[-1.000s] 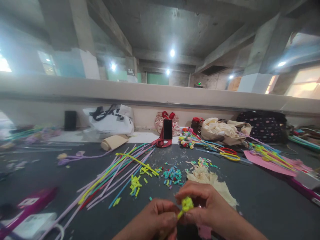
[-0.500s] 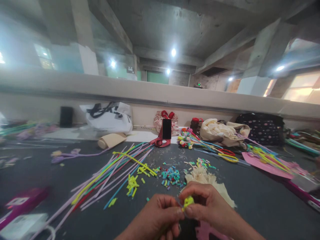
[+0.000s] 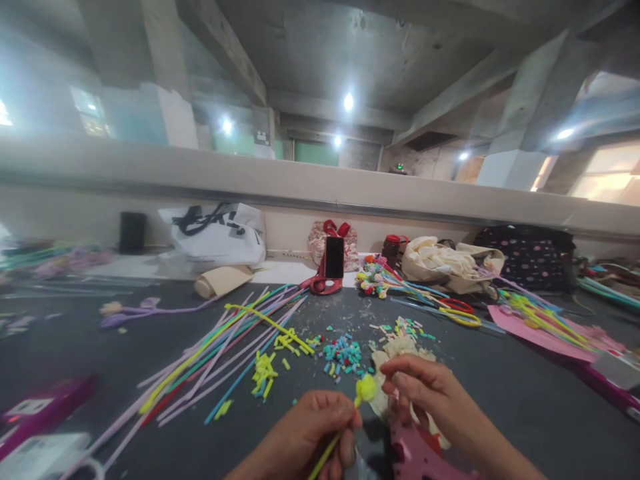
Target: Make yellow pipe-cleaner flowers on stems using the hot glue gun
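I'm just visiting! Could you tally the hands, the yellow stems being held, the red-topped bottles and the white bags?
Left hand: 1
Right hand: 1
Held yellow stem: 1
Red-topped bottle: 1
White bag: 1
Total: 5

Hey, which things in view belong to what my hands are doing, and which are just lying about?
Likely part of the job:
yellow stem in the left hand
pink tool by the right hand
yellow pieces
coloured sticks

Seemingly just lying about:
phone
white bag
red-lidded bottle
black bag
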`<state>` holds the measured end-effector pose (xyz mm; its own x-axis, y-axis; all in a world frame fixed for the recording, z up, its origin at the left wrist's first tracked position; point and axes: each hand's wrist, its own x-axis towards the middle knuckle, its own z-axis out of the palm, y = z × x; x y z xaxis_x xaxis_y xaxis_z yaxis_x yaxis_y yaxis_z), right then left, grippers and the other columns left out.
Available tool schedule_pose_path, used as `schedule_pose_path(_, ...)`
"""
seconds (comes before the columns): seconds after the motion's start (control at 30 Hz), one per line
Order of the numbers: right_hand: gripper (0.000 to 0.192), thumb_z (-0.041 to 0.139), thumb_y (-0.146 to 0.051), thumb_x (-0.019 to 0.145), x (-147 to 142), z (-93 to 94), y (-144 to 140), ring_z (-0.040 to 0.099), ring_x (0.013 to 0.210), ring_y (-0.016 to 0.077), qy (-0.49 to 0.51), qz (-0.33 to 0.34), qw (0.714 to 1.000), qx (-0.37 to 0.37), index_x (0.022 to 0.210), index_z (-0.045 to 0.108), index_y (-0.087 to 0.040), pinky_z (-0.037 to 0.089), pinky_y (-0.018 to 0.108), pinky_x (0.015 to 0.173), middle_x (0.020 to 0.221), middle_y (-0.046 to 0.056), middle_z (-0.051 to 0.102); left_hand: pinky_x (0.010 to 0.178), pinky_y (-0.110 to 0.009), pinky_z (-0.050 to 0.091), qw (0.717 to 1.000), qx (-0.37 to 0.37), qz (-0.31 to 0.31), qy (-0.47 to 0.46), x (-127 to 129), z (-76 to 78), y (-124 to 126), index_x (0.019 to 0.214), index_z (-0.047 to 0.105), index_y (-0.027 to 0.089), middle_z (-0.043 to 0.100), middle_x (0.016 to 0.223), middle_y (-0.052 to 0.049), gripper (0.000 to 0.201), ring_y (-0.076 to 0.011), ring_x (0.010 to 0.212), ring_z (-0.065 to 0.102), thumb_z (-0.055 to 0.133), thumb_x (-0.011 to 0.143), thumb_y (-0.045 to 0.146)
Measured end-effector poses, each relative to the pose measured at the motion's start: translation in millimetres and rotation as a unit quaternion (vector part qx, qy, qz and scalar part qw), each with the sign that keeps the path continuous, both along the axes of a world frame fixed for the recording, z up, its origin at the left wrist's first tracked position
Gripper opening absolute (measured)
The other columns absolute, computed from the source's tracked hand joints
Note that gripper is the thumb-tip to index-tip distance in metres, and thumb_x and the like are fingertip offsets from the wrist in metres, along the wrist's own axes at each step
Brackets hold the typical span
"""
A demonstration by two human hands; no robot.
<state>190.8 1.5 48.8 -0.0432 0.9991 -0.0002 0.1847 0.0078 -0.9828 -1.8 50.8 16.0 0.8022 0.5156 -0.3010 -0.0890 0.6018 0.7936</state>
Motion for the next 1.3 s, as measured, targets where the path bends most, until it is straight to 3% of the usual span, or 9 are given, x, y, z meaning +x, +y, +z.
schedule_pose_path(0.17,0.020,0.061,-0.027,0.070,-4.2,2.4,0.4,0.048,0.047,0.0071,-0.005,0.019,1.000,0.019,0.089,0.061,-0.019,0.034,0.017,0.041,0.071,-0.001,0.058,0.029,-0.012,0.026,1.000,-0.004,-0.009,-0.016,1.8,-6.0,2.5,0.067,0.056,0.012,0.055,0.039,0.001,0.025,-0.0052,0.026,0.042,0.056,0.071,0.037)
schedule_pose_path(0.33,0.030,0.066,-0.012,0.062,-16.4,10.5,-0.7,0.047,0.056,0.0088,-0.073,0.033,0.994,0.072,0.091,0.063,-0.020,0.035,0.018,0.049,0.067,-0.004,0.052,0.030,-0.013,0.022,1.000,0.006,-0.018,-0.018,1.6,-8.8,1.7,0.065,0.056,0.012,0.053,0.038,0.002,0.029,-0.0037,0.027,0.039,0.057,0.069,0.041)
schedule_pose_path(0.67,0.028,0.064,-0.019,0.066,-22.5,2.4,1.9,0.041,0.050,0.0081,-0.038,0.053,0.996,0.058,0.093,0.063,-0.019,0.030,0.018,0.045,0.059,-0.005,0.049,0.030,-0.012,0.019,1.000,0.008,-0.025,-0.007,0.4,-6.2,0.7,0.065,0.055,0.013,0.052,0.038,0.004,0.032,-0.0024,0.026,0.036,0.061,0.064,0.044)
schedule_pose_path(0.8,0.029,0.062,-0.028,0.069,-13.6,2.2,-2.3,0.045,0.055,0.0099,-0.028,0.017,0.998,0.056,0.098,0.059,-0.023,0.035,0.019,0.048,0.072,-0.002,0.056,0.030,-0.012,0.024,1.000,0.006,0.004,0.000,-2.7,-2.4,-1.6,0.065,0.054,0.013,0.052,0.038,0.005,0.022,-0.0030,0.027,0.039,0.061,0.066,0.034)
schedule_pose_path(0.93,0.020,0.057,-0.039,0.073,1.3,-5.0,-4.1,0.044,0.048,0.0093,-0.036,-0.047,0.998,-0.008,0.078,0.061,-0.020,0.032,0.017,0.041,0.059,-0.003,0.052,0.030,-0.012,0.029,1.000,0.007,0.012,-0.004,-3.5,-4.2,-3.4,0.067,0.056,0.013,0.055,0.043,0.003,0.019,-0.0051,0.032,0.046,0.058,0.068,0.032)
schedule_pose_path(1.07,0.027,0.059,-0.043,0.071,10.7,-15.3,-6.0,0.041,0.043,0.0081,-0.027,-0.032,0.998,-0.046,0.063,0.060,-0.018,0.031,0.017,0.040,0.052,-0.003,0.052,0.030,-0.012,0.031,0.998,0.039,0.042,-0.020,-2.1,-8.6,-3.7,0.065,0.057,0.012,0.055,0.053,0.002,0.024,-0.0044,0.038,0.048,0.060,0.066,0.036)
schedule_pose_path(1.3,0.027,0.053,-0.044,0.076,0.7,-18.4,-2.9,0.046,0.046,0.0113,-0.055,0.007,0.998,-0.038,0.071,0.062,-0.019,0.037,0.019,0.045,0.051,-0.002,0.054,0.026,-0.014,0.020,0.999,0.002,0.049,-0.001,-4.4,-3.2,-1.7,0.068,0.055,0.014,0.045,0.050,0.006,0.027,-0.0016,0.029,0.032,0.051,0.071,0.041)
